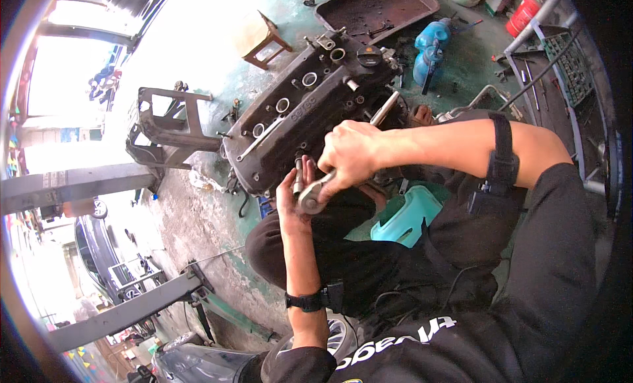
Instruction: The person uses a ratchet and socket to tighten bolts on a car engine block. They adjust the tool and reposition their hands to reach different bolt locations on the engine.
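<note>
An engine with a dark valve cover (pixel 316 119) stands before me, with several round ports along its top. My right hand (pixel 349 152) is wrapped round the handle of a ratchet wrench (pixel 311 202). A silvery bar end (pixel 386 108), apparently the same handle, sticks out beyond my fist. The ratchet's round head sits beside my left palm. At the cover's near edge, my left hand (pixel 290 202) has its fingers round a metal socket (pixel 299 178) in line with the ratchet head. The socket's far end points at a bolt spot on the cover; whether it is seated there, I cannot tell.
A dark drip tray (pixel 376 14) lies beyond the engine, near a wooden stool (pixel 260 43) and blue bottles (pixel 432 50). A grey metal stand (pixel 175 129) is at left. Close to my legs is a turquoise container (pixel 409 215); a tool cart (pixel 567 66) is at right.
</note>
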{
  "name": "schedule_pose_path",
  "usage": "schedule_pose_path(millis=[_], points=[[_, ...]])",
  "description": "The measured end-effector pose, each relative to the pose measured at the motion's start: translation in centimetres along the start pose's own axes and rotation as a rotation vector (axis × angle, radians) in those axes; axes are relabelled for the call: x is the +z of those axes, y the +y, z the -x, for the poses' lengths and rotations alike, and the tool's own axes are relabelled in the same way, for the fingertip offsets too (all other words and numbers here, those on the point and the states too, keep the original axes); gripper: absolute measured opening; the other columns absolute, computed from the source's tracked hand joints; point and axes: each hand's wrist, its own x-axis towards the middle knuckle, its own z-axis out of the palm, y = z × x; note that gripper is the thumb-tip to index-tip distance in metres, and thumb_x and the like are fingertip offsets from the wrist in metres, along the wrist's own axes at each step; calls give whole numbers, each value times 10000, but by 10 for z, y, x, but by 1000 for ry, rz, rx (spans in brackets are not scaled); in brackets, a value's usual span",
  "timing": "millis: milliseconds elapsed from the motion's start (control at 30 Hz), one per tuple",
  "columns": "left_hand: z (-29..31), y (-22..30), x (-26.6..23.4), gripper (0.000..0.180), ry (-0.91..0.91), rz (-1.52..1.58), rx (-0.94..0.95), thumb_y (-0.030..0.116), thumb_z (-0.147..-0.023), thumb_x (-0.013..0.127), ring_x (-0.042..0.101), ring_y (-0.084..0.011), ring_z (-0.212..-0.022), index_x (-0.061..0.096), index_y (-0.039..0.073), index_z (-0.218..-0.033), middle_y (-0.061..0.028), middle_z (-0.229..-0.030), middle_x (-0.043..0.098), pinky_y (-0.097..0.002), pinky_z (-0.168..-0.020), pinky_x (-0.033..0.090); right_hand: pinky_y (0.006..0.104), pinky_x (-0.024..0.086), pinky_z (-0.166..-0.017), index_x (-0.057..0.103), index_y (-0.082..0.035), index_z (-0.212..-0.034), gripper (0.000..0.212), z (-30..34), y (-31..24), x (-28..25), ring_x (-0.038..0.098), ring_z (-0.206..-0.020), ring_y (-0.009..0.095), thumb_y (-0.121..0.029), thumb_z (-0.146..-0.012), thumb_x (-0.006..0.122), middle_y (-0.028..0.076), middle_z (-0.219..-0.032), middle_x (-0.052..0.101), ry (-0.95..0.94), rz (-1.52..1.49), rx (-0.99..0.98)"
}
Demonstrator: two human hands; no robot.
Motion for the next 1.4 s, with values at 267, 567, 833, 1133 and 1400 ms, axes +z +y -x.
schedule_pose_path(millis=[267, 567, 833, 1133, 1400], points=[[1, -7, 10, 295, 79, -355, 30, 169, -986, 419, 606, -301, -1080, 440, -44, -1189, -183, -1172, 590, -432, -956, 502, 404, 501, -572, 705, -110, -744, 541, 6, -3, 27, 648, -626, 321, -646, -724, 633, 131, -630, 644, 287, 81, -138], [3, -16, 15, 342, 161, -352, 86, 220, -976, 480, 634, -280, -970, 482, -33, -1206, -168, -1140, 608, -373, -844, 551, 402, 510, -587, 722, -116, -804, 513, 10, -14, 27, 655, -641, 318, -616, -747, 626, 137, -649, 651, 232, 69, -46], [10, -30, 23, 563, 210, -565, 338, 164, -948, 531, 611, -306, -1010, 278, 239, -1445, -160, -1133, 560, -457, -820, 533, 407, 519, -600, 722, -111, -801, 484, 9, -22, 24, 654, -629, 327, -584, -762, 623, 153, -640, 646, 259, 123, -14], [3, -7, 11, 148, 51, -383, 73, 116, -934, 536, 656, -235, -872, 493, 60, -1064, -117, -941, 625, -356, -714, 571, 429, 520, -715, 728, -68, -821, 612, 5, -27, 24, 671, -731, 339, -658, -770, 573, 179, -763, 682, -123, -395, 414], [11, -14, 10, 229, 136, -504, 99, 187, -935, 550, 657, -248, -883, 508, 18, -1084, -130, -1045, 659, -348, -755, 551, 436, 512, -712, 733, -87, -846, 635, 9, -30, 39, 669, -744, 343, -689, -788, 540, 185, -720, 663, -42, -342, 381]])
